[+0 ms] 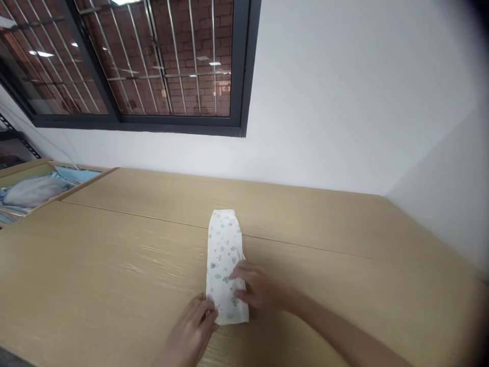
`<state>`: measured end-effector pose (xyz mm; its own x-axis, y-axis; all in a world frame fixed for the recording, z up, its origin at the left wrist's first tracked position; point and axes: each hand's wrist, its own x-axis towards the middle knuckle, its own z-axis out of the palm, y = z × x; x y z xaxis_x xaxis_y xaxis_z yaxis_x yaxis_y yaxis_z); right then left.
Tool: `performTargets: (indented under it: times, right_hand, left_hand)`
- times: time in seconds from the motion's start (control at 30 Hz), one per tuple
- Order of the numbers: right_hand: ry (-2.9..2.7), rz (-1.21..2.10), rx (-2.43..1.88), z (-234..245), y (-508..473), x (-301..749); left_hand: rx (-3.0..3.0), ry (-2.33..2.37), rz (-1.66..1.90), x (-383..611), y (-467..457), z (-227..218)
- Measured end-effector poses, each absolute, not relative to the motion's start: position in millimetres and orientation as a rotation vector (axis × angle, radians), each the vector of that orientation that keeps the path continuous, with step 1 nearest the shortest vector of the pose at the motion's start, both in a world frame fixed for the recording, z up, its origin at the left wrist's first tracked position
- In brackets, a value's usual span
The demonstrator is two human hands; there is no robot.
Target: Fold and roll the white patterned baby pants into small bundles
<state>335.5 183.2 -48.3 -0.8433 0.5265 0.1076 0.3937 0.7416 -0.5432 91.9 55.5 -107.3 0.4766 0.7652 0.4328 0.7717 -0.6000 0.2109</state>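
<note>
A pair of white baby pants (223, 250), folded lengthwise into a narrow strip and printed with small grey and green figures, lies flat on the wooden tabletop (153, 255). My left hand (194, 325) is at the lower left corner, its fingers closed on the edge of the cloth. Over the right side of the pants is my right hand (262, 288), thumb and fingers apart, slightly blurred. Whether its fingertips press on the cloth or hover just above it, I cannot tell.
A wooden bin (82, 188) at the left holds light blue and whitish cloths (38, 189). Behind the table rises a white wall (324, 102) with a dark-framed, barred window (179, 121). A seam (305, 245) runs across the tabletop.
</note>
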Motion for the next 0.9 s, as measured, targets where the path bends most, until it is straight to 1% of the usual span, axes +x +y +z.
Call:
performTargets:
  times: [0.1, 0.27, 0.4, 0.47, 0.57, 0.67, 0.77, 0.83, 0.9]
  right_hand:
    - [-2.772, 0.707, -0.712, -58, 145, 348]
    - [-2.805, 0.399, -0.737, -79, 121, 348]
    - [-2.781, 0.157, -0.69, -93, 115, 343]
    - [-2.784, 0.116, -0.677, -94, 110, 342]
    - [-2.808, 0.2, -0.767, -84, 99, 345]
    - [-2.75, 0.477, -0.884, -59, 86, 352]
    - [-2.628, 0.737, -0.916, -31, 78, 360]
    - [-2.544, 0.823, -0.931, -19, 78, 364]
    - [-2.472, 0.854, -0.972, -14, 83, 366]
  left_hand:
    - [-2.645, -1.5, -0.681, 95, 54, -111]
    - [-2.535, -1.61, -0.601, 100, 57, -128]
    - [-2.504, -1.699, -0.589, 101, 58, -137]
    - [-2.561, -1.741, -0.643, 103, 55, -131]
    - [-2.793, -1.885, -0.812, 106, 42, -107]
    - [-3.048, -2.23, -0.916, 107, 26, -74]
    - [-3.083, -2.53, -0.97, 104, 16, -51]
    - [-3.082, -2.532, -1.035, 100, 17, -43]
    - [-3.084, -2.4, -1.085, 97, 22, -40]
